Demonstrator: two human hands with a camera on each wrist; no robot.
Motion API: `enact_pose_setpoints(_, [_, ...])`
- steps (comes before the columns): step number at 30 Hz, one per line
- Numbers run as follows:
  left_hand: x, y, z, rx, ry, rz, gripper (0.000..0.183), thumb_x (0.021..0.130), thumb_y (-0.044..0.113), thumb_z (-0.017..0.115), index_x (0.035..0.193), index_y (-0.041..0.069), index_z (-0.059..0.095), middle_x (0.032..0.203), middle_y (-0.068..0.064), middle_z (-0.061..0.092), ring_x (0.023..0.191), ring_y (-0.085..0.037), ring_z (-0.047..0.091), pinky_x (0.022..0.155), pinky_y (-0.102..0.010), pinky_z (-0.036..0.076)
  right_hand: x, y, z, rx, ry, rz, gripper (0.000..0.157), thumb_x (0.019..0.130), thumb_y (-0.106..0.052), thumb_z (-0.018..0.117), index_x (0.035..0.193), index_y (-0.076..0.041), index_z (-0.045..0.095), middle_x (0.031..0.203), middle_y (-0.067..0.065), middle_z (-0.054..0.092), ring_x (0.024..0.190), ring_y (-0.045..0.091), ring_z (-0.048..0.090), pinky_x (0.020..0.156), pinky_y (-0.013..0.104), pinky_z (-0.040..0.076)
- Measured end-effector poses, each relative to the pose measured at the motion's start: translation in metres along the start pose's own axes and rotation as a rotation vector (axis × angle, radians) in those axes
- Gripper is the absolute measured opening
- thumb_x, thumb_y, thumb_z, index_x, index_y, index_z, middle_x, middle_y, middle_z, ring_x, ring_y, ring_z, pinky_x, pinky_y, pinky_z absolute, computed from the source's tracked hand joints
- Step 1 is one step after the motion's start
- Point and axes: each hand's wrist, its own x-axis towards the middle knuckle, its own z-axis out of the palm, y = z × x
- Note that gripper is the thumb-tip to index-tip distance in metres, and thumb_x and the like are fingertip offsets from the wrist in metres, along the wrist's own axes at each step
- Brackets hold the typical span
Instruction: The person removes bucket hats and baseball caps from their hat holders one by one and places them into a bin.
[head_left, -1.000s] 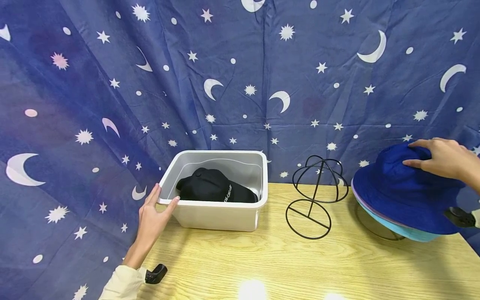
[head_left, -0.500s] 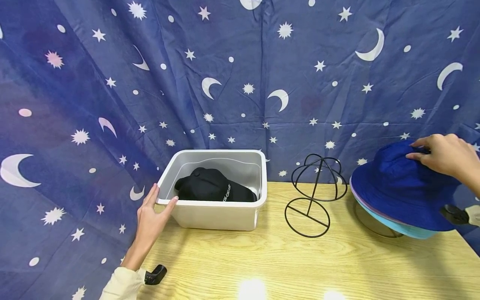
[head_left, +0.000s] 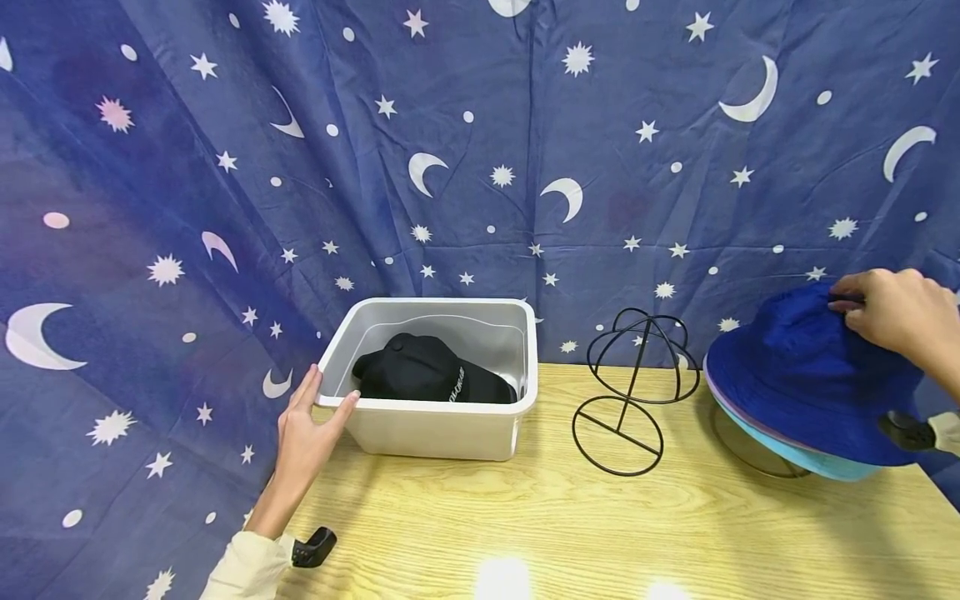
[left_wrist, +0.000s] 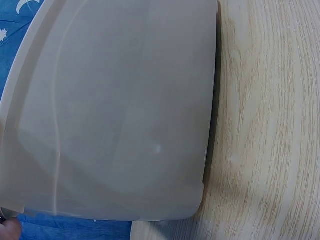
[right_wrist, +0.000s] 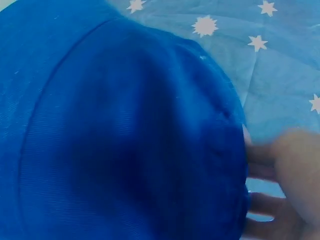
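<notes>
Head view: L hand [head_left: 307,433], lower left of ctr., is pos. on near-left corner of gray bin [head_left: 435,433]; thumb lies on near rim, fingers on left side, digits extended and touching, i.e. a released hand in contact. Gray bin sits upright on wood-grain table [head_left: 420,525], approx. ctr. of frame, w/ patterned curtain [head_left: 465,208] behind. Black cap [head_left: 412,367] lies inside bin, crown toward left of frame, visor toward right; pale lettering on its front is part. hidden by near rim. R hand [head_left: 900,312], right edge of frame, grasps blue hat [head_left: 802,375]: thumb & fingers pinch fabric at top of crown. Blue hat is at mid-right of frame, brim down, tilted, stacked over light-blue brim [head_left: 832,464] showing at its lower edge; wire ring [head_left: 761,473], part. hidden, shows on table below. Black wire stand [head_left: 633,375] is upright btwn bin & blue hat, right of ctr.; domed top, round base w/ crossbar. Wrist units: one at L cuff [head_left: 315,547], one at R cuff [head_left: 907,431]. Left wrist view: bin wall fills left & ctr., table at right; digit shows at extreme lower left by rim. Right wrist view: blue hat fills left & ctr.; R hand, blurred, is at lower right w/ digits at crown edge; starred curtain at upper right.
</notes>
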Motion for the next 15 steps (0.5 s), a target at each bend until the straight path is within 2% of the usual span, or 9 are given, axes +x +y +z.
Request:
enact_pose_setpoints(2, [-0.0004, 0.0006, -0.0002, 0.001, 0.006, 0.002, 0.074, 0.080, 0.030, 0.076, 0.136, -0.006, 0.046, 0.146, -0.010, 0.040, 0.135, -0.030, 0.034, 0.111, -0.042, 0.027, -0.0010, -0.0020, -0.0002, -0.014, -0.052, 0.037, 0.043, 0.084, -0.024, 0.067, 0.106, 0.013, 0.059, 0.095, 0.041, 0.054, 0.072, 0.052, 0.054, 0.062, 0.065, 0.040])
enact_pose_setpoints(4, [-0.0005, 0.0012, -0.0004, -0.001, 0.013, 0.004, 0.073, 0.079, 0.029, 0.077, 0.136, -0.006, 0.046, 0.145, -0.010, 0.041, 0.135, -0.030, 0.034, 0.111, -0.042, 0.027, -0.0019, -0.0039, -0.0006, -0.014, -0.084, 0.061, 0.056, 0.085, -0.033, 0.068, 0.112, 0.014, 0.056, 0.093, 0.042, 0.053, 0.070, 0.049, 0.053, 0.063, 0.065, 0.041])
enact_pose_setpoints(6, [-0.0002, 0.0015, -0.0004, -0.001, 0.015, 0.006, 0.073, 0.079, 0.029, 0.077, 0.136, -0.006, 0.046, 0.145, -0.010, 0.041, 0.135, -0.030, 0.034, 0.111, -0.042, 0.027, -0.0019, -0.0058, -0.0005, -0.011, -0.073, 0.067, 0.051, 0.086, -0.029, 0.067, 0.110, 0.014, 0.057, 0.094, 0.042, 0.053, 0.071, 0.050, 0.053, 0.062, 0.066, 0.040])
enact_pose_setpoints(10, [0.0002, 0.0022, 0.0004, -0.005, 0.011, 0.007, 0.073, 0.080, 0.030, 0.076, 0.136, -0.005, 0.046, 0.146, -0.010, 0.041, 0.135, -0.030, 0.034, 0.111, -0.041, 0.026, 0.0000, -0.0075, 0.0027, -0.022, -0.009, 0.040, 0.027, 0.078, -0.006, 0.062, 0.098, 0.012, 0.063, 0.082, 0.039, 0.056, 0.064, 0.050, 0.053, 0.052, 0.064, 0.040])
enact_pose_setpoints(13, [-0.0003, 0.0023, 0.0006, -0.007, 0.013, 0.006, 0.073, 0.080, 0.030, 0.077, 0.136, -0.006, 0.046, 0.145, -0.011, 0.041, 0.135, -0.031, 0.034, 0.111, -0.041, 0.026, 0.0007, -0.0072, 0.0067, -0.036, 0.028, 0.013, 0.024, 0.071, 0.001, 0.060, 0.092, 0.010, 0.063, 0.078, 0.037, 0.056, 0.061, 0.050, 0.053, 0.047, 0.063, 0.040])
enact_pose_setpoints(15, [-0.0004, 0.0019, 0.0007, -0.005, 0.011, 0.005, 0.074, 0.079, 0.030, 0.077, 0.136, -0.006, 0.046, 0.145, -0.011, 0.041, 0.135, -0.031, 0.034, 0.111, -0.041, 0.026, 0.0002, -0.0066, 0.0088, -0.032, 0.050, 0.004, 0.023, 0.070, 0.000, 0.059, 0.091, 0.009, 0.064, 0.076, 0.037, 0.056, 0.060, 0.050, 0.053, 0.045, 0.062, 0.039])
